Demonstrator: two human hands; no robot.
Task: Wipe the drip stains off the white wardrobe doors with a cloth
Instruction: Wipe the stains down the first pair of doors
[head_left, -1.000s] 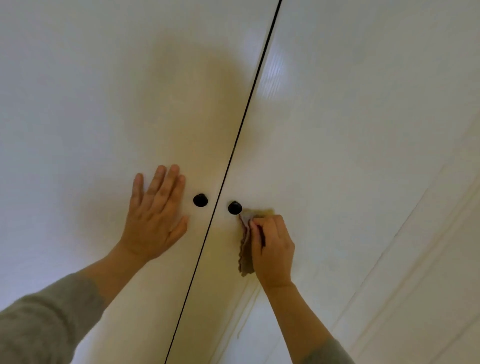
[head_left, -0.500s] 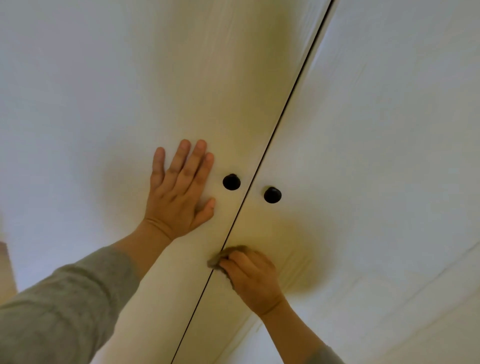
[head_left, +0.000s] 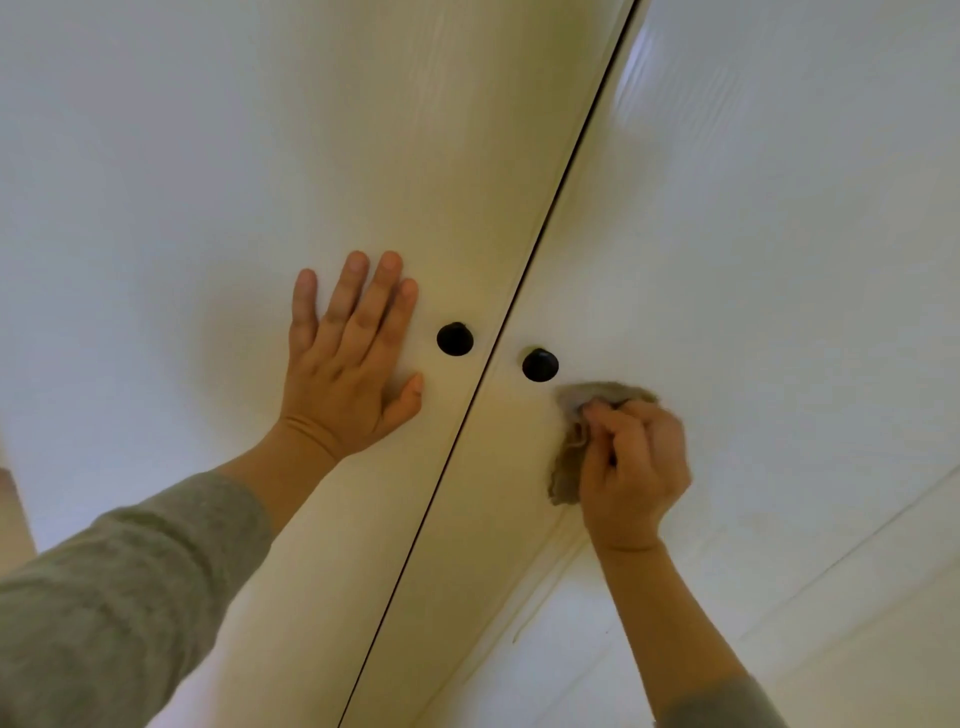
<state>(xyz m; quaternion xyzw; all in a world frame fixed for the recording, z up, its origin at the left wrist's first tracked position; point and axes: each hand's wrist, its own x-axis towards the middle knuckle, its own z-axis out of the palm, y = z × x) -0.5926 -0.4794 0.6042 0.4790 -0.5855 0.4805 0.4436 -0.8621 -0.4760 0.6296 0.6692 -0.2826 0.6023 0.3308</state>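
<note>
Entry, head view.

Left hand (head_left: 353, 358) is lying flat on the left white wood-grain wardrobe door (head_left: 208, 182), fingers straight and spread, holding nothing, just beside that door's round black knob (head_left: 455, 339). Judged purpose: it is bracing the door against wiping pressure.

Right hand (head_left: 636, 467) is gripping a crumpled grey-brown cloth (head_left: 569, 467), fingers curled tightly round it. The cloth is bunched, probably so the fingertips are driving a small pad onto the surface.

The cloth is touching the right white wardrobe door (head_left: 779, 234), just below and right of the right round black knob (head_left: 540, 365), near the dark seam (head_left: 549, 208) between the doors.

The drip stains are too faint to make out. Wiping is appearing mid-course.
</note>
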